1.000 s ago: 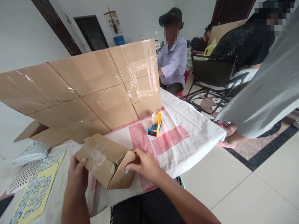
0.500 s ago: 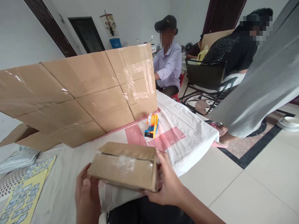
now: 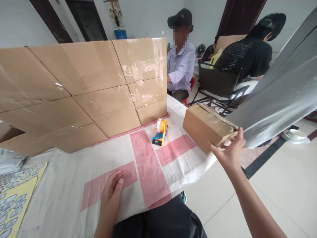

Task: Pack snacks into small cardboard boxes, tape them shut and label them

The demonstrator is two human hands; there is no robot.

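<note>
We hold the box (image 3: 206,127) in the right hand (image 3: 230,153), arm stretched toward 2 o'clock, out past the edge of the table (image 3: 61,198). The fingers are clamped on the box's near end, thumb on the end face; the rest of the box hangs unsupported in the air, above the floor and level with the tape gun (image 3: 160,132), which lies on the cloth at 12 o'clock. The left hand (image 3: 111,191) rests flat on the cloth at 7 o'clock, fingers together and holding nothing.

For this carry we judge that one end grip is marginal: keep the wrist firm and the box level, so its far end does not dip. Keep it clear of the grey-clothed person (image 3: 279,96) standing just beyond it at 2 o'clock.

The box is small, oblong, plain brown cardboard. Its top seam appears closed, with a slightly raised flap edge along the upper rim. The near corner looks scuffed. A wall of larger taped cartons (image 3: 81,86) stands from 10 to 12 o'clock.
</note>
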